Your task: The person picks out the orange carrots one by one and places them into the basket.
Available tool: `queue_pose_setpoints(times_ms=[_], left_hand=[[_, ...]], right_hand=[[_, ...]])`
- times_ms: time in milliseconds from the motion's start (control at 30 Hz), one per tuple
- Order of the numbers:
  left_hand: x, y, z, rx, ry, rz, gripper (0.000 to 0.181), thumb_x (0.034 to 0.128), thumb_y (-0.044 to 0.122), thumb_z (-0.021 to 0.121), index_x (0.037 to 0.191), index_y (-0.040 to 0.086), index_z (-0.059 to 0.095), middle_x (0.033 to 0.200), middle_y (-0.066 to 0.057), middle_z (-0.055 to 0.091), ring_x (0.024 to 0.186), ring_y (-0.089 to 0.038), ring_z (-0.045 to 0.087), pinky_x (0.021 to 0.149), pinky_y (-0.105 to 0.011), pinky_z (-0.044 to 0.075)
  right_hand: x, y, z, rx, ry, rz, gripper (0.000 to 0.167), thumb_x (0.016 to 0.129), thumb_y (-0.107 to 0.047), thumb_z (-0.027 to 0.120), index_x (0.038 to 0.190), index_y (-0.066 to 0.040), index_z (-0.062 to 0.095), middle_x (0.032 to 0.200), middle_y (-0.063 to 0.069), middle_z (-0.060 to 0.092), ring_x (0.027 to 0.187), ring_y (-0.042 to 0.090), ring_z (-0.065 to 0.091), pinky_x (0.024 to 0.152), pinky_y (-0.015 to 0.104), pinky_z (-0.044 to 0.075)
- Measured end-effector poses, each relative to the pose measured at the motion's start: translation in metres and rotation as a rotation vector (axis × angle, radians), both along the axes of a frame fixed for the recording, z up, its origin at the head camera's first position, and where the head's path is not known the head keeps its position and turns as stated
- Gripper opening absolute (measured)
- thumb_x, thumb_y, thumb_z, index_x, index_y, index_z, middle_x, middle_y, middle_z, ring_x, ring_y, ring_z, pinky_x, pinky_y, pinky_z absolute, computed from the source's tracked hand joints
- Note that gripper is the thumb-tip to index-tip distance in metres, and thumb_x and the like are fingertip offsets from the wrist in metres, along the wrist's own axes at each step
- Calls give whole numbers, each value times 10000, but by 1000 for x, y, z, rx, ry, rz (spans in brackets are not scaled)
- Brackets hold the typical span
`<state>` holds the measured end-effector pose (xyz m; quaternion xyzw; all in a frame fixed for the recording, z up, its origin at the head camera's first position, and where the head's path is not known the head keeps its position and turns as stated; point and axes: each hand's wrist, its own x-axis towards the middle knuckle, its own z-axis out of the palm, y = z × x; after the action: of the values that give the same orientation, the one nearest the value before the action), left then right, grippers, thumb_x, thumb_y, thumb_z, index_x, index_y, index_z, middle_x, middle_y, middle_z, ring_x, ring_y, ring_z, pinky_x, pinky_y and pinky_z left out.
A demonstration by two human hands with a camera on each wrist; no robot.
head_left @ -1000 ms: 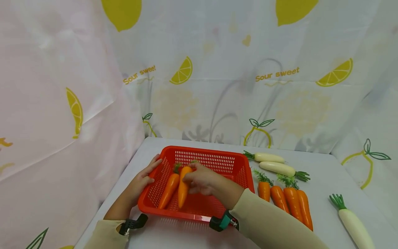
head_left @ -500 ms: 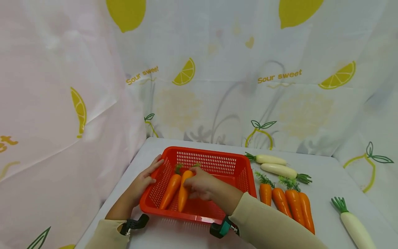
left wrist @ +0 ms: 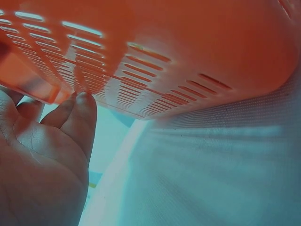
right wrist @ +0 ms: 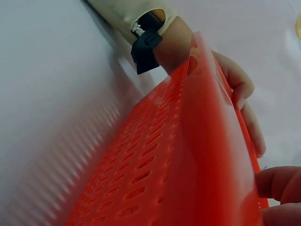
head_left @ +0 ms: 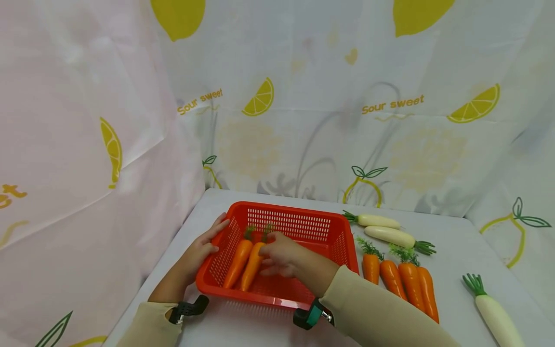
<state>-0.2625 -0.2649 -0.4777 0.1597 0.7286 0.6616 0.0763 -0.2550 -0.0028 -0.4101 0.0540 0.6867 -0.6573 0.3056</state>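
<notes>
A red perforated plastic basket stands on the white table. My left hand grips its left rim; in the left wrist view that hand lies against the slotted basket wall. Inside, two orange carrots with green tops lie side by side at the left: one carrot by the wall, the other carrot to its right. Just right of the second carrot is my right hand, fingers loosely spread and holding nothing. The right wrist view catches only some of its fingers at the edge.
Right of the basket, several carrots lie in a row. Behind them are two white radishes, one radish further back than the other radish. A third radish lies at far right. Lemon-printed cloth hangs behind the table.
My right hand lowered the second carrot beside the first and let go of it, and its fingers have spread apart. My left hand has stayed on the rim.
</notes>
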Motion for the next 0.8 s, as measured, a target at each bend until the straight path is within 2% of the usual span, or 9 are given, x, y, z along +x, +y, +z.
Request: queue_pose_setpoints(times_ms=[133, 367, 600, 800], left_hand=[[0, 1, 1, -4, -3, 4, 809, 888, -55, 380, 1664, 157, 295, 1776, 88, 5, 1634, -333, -40, 1086, -248, 450], [0, 2, 1, -12, -9, 14, 809, 885, -56, 381, 1662, 157, 302, 1775, 87, 7, 1634, -328, -48, 1096, -260, 432], [1, 2, 3, 2, -4, 1, 814, 869, -71, 353, 1658, 125, 305, 1777, 73, 5, 1632, -323, -56, 1066, -146, 403], [1, 2, 2, 10, -9, -1, 819, 868, -78, 348, 1658, 134, 307, 1776, 77, 6, 1632, -332, -53, 1057, -145, 416]], right_hand=[[0, 0, 0, -30, -11, 8, 723, 971, -38, 609, 1609, -55, 270, 1470, 271, 473, 1258, 442, 596, 943, 587, 582], [2, 1, 1, -32, -18, 17, 730, 970, -49, 622, 1612, -63, 274, 1488, 261, 465, 1271, 438, 598, 977, 601, 560], [4, 3, 1, -49, -4, -16, 828, 949, -49, 640, 1637, -96, 183, 1494, 270, 440, 1244, 441, 618, 948, 574, 584], [6, 7, 4, -71, 1, -38, 830, 947, -53, 654, 1626, -114, 181, 1467, 271, 467, 1236, 447, 636, 911, 548, 606]])
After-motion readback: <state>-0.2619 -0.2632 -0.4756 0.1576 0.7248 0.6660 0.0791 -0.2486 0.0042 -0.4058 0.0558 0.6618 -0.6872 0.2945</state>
